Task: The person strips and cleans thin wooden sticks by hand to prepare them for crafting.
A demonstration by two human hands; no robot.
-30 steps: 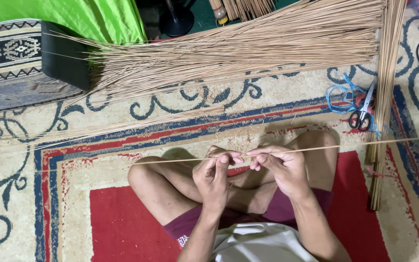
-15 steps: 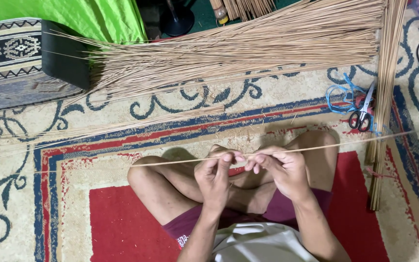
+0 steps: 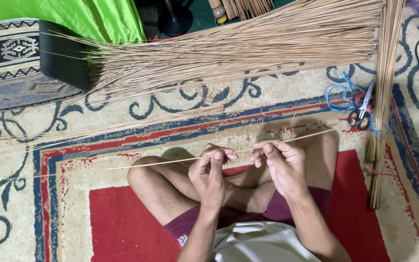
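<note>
Stick: you hold one long, thin, tan palm-leaf rib (image 3: 170,161) across the lower middle of the frame, slanting up to the right above your crossed legs.
Left hand: your left hand (image 3: 211,170) is closed in a pinch, thumb and fingertips on the stick near its middle.
Right hand: your right hand (image 3: 280,162) is pinched on the same stick just beside the left, the other fingers loosely curled.
Handling: it looks very light, springy and brittle; it will likely snap if bent sharply. The long free end to the left sags and whips, so hold close to the spot being worked, hands near together, with a light grip.
Supply: a large fanned heap of tan ribs (image 3: 248,53) lies across the top of the frame, well apart from your hands.
Sorted bundle: a straight bundle of tan sticks (image 3: 383,121) runs down the right edge.
Nearby: black-handled scissors (image 3: 362,111) with blue cord (image 3: 340,92) lie at upper right on the patterned carpet (image 3: 49,204).
</note>
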